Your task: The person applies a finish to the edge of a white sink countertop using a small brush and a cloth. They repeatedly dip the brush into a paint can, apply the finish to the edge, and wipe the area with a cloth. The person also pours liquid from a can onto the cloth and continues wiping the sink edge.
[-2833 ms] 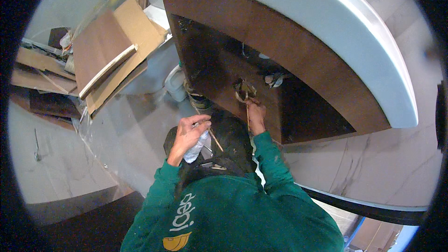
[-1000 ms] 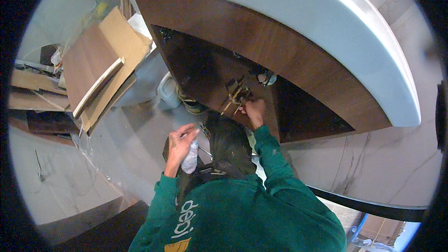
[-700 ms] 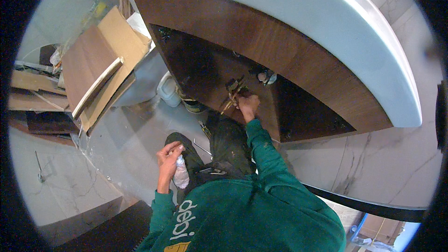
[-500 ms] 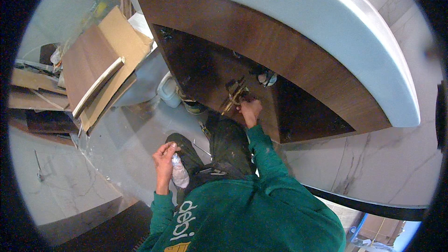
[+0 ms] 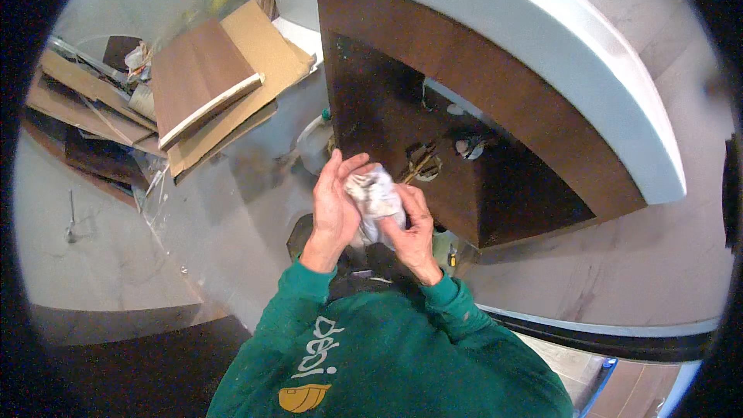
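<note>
A crumpled white rag with dark stains (image 5: 377, 193) is held between my two hands in front of my lap. My left hand (image 5: 334, 213) has it against the palm, with some fingers over its upper edge. From the other side my right hand (image 5: 414, 236) grips the cloth with thumb and fingers. Just beyond, on the brown floor of the curved cabinet (image 5: 457, 39), lie several thin tan pieces (image 5: 422, 161) whose kind I cannot make out. A small pale round thing (image 5: 467, 147) sits behind them. The rag is partly blurred.
A white curved basin top (image 5: 619, 85) overhangs the cabinet. Brown boards (image 5: 201, 81) and cardboard (image 5: 267, 46) are stacked at the left. A pale bucket (image 5: 313, 143) stands by the cabinet's left edge. A thin metal rod (image 5: 71, 217) stands at far left.
My right hand has left the tan pieces inside the cabinet and come back to the rag. My left hand has risen with the rag toward the middle. The whole view has shifted.
</note>
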### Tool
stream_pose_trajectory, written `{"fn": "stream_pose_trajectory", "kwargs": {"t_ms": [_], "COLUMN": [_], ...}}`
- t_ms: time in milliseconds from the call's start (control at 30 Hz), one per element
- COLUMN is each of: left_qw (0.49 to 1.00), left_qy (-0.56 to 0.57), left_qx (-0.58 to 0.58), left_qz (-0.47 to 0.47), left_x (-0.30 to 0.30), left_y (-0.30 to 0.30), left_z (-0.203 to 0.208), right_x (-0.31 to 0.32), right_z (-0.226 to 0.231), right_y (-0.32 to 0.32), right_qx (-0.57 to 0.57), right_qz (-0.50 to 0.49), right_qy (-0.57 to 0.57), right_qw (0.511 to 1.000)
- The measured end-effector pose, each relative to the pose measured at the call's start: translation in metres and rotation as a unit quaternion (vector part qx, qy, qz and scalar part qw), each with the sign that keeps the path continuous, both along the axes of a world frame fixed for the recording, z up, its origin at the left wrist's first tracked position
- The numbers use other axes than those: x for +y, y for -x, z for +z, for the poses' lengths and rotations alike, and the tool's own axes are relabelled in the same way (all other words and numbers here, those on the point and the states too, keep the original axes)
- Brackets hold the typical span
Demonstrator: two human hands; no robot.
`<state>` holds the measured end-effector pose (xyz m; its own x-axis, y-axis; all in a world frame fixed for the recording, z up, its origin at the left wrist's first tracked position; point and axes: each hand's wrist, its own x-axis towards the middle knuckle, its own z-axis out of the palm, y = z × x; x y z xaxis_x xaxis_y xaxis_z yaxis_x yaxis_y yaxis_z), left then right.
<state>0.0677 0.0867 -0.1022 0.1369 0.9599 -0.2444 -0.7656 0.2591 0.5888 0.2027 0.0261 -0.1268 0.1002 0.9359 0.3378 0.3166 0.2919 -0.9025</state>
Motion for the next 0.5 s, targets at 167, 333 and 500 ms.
{"fn": "stream_pose_trajectory", "kwargs": {"t_ms": [167, 333, 500], "left_qw": [0.964, 0.948, 0.845], "left_qy": [-0.187, -0.188, -0.257], "left_qx": [0.191, 0.256, 0.470], "left_qz": [-0.014, 0.009, 0.016], "left_x": [-0.040, -0.045, -0.048], "left_y": [-0.006, -0.016, -0.027], "left_z": [0.016, 0.012, 0.032], "right_x": [-0.006, -0.020, -0.026], "right_z": [-0.001, -0.004, -0.002], "right_y": [-0.028, -0.044, -0.049], "right_qx": [0.180, 0.311, 0.360], "right_qz": [0.013, 0.008, 0.014], "right_qy": [0.022, 0.100, 0.029], "right_qw": [0.983, 0.945, 0.932]}}
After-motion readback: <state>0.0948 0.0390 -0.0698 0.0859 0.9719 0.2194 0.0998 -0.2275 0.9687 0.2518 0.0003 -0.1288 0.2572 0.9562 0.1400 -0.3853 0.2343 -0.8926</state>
